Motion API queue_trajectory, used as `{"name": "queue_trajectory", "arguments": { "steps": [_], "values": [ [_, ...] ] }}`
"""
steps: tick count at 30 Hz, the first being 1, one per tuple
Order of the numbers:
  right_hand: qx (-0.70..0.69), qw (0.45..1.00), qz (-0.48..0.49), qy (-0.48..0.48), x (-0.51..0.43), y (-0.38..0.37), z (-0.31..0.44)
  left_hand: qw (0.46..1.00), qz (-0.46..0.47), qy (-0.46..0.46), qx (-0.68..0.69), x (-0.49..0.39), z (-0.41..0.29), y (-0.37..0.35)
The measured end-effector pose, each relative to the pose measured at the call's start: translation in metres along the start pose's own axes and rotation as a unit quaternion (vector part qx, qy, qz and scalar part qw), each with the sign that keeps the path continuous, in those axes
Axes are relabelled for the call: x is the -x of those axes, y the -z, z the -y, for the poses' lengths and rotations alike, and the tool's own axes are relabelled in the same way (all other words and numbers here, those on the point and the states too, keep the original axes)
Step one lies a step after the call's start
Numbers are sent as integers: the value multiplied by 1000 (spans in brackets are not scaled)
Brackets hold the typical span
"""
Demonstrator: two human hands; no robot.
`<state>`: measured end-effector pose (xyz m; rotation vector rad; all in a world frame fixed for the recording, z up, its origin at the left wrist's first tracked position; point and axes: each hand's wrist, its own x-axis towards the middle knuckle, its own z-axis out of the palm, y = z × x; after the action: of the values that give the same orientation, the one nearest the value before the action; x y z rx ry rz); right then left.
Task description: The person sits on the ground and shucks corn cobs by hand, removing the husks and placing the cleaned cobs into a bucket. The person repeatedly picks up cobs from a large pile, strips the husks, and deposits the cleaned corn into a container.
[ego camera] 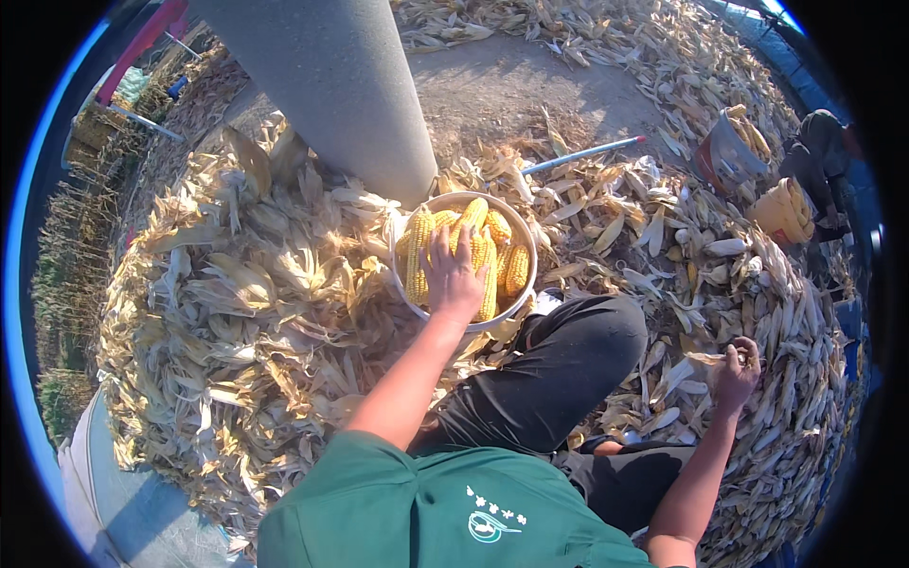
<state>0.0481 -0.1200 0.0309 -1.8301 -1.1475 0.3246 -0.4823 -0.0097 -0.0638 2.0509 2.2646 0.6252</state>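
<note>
My left hand (453, 280) lies with fingers spread on the husked corn cobs (490, 287) in a round white bucket (527, 298). The yellow cobs fill the bucket close to its rim; how deep they go is hidden. Off to the right, my right hand (738, 369) is raised over the heap of unhusked corn (788, 412). Its fingers are curled closed on a dry corn husk (704, 358), which sticks out to the left. Loose dry husks (248, 312) are piled left of the bucket.
A thick concrete pillar (355, 92) stands just behind the bucket. Beyond it lies a pale blue pole (582, 155) with a red tip. At the right are a bucket of corn (731, 153), an orange bucket (777, 213) and another person (817, 156). My bent legs (561, 362) lie between my hands.
</note>
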Motion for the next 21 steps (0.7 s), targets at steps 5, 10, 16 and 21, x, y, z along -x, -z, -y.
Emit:
{"name": "queue_trajectory", "arguments": {
  "steps": [5, 10, 16, 21],
  "values": [
    [-1, 996, 42, 72, -28, -17, -3, 998, 40, -22, -41, 13, 22, -35],
    [-50, 983, 35, 175, 13, -88, 145, 951, 64, -99, 287, 19, -8, 28],
    [-325, 835, 400, 194, 142, -272, 300, 749, 144, 4, 646, 28, -28, 69],
    [-226, 828, 471, 203, 118, -238, 304, 921, -30, 125, 369, -28, 137, 143]
  ]
}}
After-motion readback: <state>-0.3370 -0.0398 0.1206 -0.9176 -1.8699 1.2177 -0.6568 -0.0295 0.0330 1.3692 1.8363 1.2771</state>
